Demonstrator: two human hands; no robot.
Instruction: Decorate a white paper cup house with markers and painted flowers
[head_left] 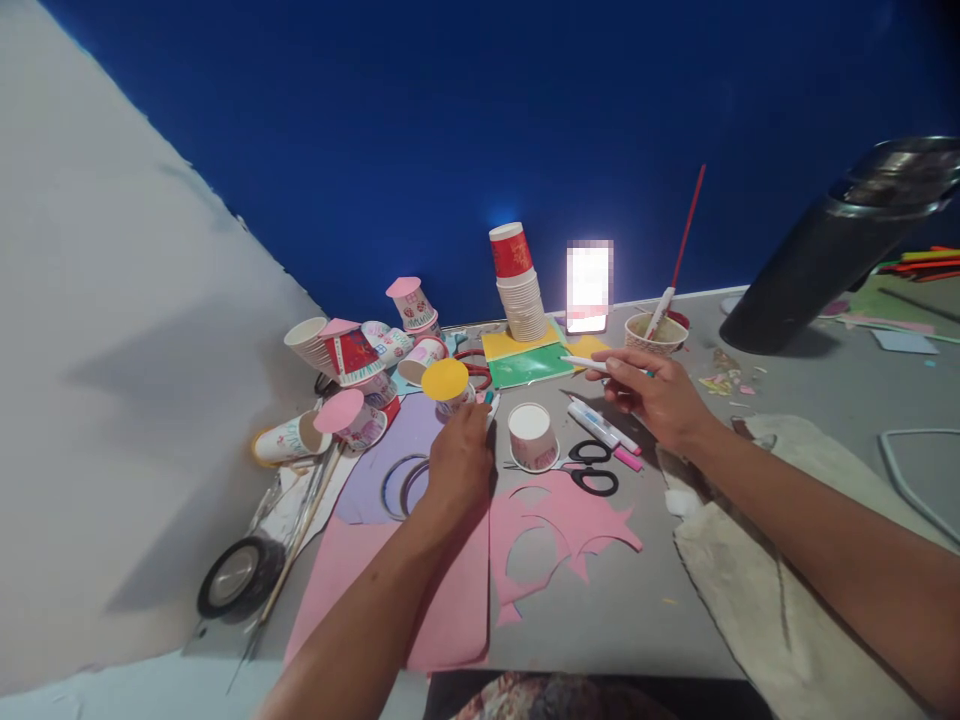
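Observation:
My left hand (459,462) rests on the floor over pink foam sheets (450,590) and grips a paper cup (450,390) capped with a yellow disc. My right hand (654,395) holds a white pen (592,363) pointing left, above a green sheet (529,365). Between the hands stands an upturned white paper cup (532,436) next to black scissors (596,468). More markers (604,428) lie just under my right hand.
Several paper cups with pink lids (352,360) lie scattered at left. A stack of cups (520,285), a lit phone (589,287), a bowl with a red brush (656,332), tape roll (238,575), a black cylinder (832,260) and cloth (757,560) surround the spot.

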